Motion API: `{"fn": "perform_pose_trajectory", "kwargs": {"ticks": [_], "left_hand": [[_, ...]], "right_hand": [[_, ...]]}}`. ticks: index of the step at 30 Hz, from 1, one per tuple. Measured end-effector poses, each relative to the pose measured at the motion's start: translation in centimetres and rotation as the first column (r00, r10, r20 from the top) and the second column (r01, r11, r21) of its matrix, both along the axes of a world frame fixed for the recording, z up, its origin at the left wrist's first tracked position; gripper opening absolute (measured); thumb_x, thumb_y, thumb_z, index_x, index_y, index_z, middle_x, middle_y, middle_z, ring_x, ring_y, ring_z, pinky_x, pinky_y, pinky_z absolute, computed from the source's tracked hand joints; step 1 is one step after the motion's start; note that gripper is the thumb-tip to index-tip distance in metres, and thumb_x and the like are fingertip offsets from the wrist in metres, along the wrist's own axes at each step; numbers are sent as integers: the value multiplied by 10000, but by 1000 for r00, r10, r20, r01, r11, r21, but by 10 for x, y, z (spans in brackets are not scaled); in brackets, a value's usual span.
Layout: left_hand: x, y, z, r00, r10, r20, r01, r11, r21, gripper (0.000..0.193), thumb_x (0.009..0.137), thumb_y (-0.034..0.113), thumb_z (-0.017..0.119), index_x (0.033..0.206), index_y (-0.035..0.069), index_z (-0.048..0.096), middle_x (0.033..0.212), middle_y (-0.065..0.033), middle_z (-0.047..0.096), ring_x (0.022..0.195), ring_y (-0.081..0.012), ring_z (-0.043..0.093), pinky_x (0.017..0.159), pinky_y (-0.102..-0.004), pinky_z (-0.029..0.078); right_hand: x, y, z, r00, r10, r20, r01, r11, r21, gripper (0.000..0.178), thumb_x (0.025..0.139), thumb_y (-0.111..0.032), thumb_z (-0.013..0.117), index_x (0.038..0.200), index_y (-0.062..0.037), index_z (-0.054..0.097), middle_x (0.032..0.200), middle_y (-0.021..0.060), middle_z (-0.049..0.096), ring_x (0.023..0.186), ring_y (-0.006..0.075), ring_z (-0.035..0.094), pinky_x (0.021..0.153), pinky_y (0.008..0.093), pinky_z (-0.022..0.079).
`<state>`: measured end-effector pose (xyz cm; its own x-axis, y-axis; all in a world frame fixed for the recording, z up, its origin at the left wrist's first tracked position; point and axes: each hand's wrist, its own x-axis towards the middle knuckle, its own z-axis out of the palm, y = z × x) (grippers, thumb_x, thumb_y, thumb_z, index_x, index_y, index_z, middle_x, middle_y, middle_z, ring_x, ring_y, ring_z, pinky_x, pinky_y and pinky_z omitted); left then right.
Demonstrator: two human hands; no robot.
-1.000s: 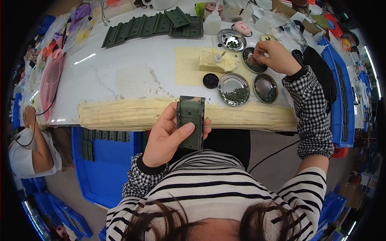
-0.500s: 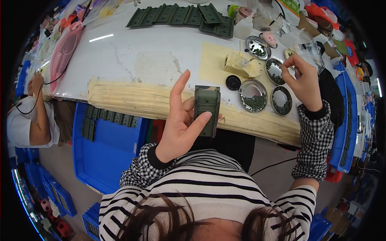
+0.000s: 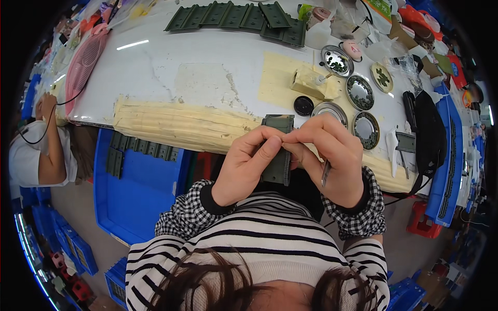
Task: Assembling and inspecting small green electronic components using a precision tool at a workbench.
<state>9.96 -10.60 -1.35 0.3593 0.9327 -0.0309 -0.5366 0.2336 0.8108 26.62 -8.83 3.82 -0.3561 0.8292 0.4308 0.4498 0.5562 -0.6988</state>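
Observation:
My left hand (image 3: 243, 168) is closed on a dark green ridged plastic panel (image 3: 278, 170), held upright in front of my chest. My right hand (image 3: 336, 158) meets it, thumb and forefinger pinched together at the panel's upper part beside my left fingertips. Whatever lies in that pinch is too small to make out. A thin metal tool (image 3: 326, 173) is tucked under the curled fingers of my right hand. Just beyond that hand stands a round steel dish (image 3: 340, 110), partly covered by it. Small green parts lie in more dishes (image 3: 359, 92) nearby.
Several green panels (image 3: 233, 17) lie at the table's far side. A taped block (image 3: 311, 85) and black cap (image 3: 303, 105) stand near the dishes. A blue bin (image 3: 137, 197) with panels is below left; a black pouch (image 3: 431, 135) lies right. Another person's arm (image 3: 51, 140) shows far left.
My right hand has come from the dishes on the right to the panel, its fingers now meeting my left fingertips. The left thumb has shifted up from the panel's face.

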Motion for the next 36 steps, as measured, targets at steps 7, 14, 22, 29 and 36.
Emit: {"fn": "perform_pose_trajectory", "kwargs": {"ticks": [7,14,22,29,36], "left_hand": [[-6,2,-6,998,-51,-36,52,998,28,202,1000,180,498,982,-5,576,898,-57,645,809,-94,600,738,-235,490],[-8,5,-4,939,98,-330,2,957,290,183,988,131,507,1084,-6,580,961,-71,612,859,-95,594,758,-241,490],[5,-4,4,936,237,-260,-146,935,324,682,912,-26,543,1493,42,192,1105,-111,590,975,-128,581,849,-238,461],[2,-4,-3,879,269,-395,-91,906,414,601,878,-32,583,1427,1,340,1129,-130,610,971,-114,582,840,-226,458],[5,-5,-6,848,333,-413,-120,879,462,587,864,-37,600,1407,4,380,1078,-129,638,928,-112,603,805,-226,474]], "right_hand": [[4,-3,6,1000,20,21,-19,998,-60,185,726,11,713,897,-20,651,788,74,571,632,215,601,537,299,497],[6,-5,-7,985,1,173,-48,963,265,216,714,19,708,917,-20,648,798,81,576,639,223,603,538,296,495],[18,13,-13,989,-117,86,88,955,282,255,694,50,713,921,-31,630,825,80,577,646,228,602,534,306,488],[17,12,-17,978,-105,183,42,946,321,244,703,11,690,937,-21,624,821,71,564,616,212,586,516,310,467],[20,10,-16,941,-135,312,-6,912,410,235,717,-50,672,947,-22,632,839,61,568,610,191,576,523,300,459]]}}
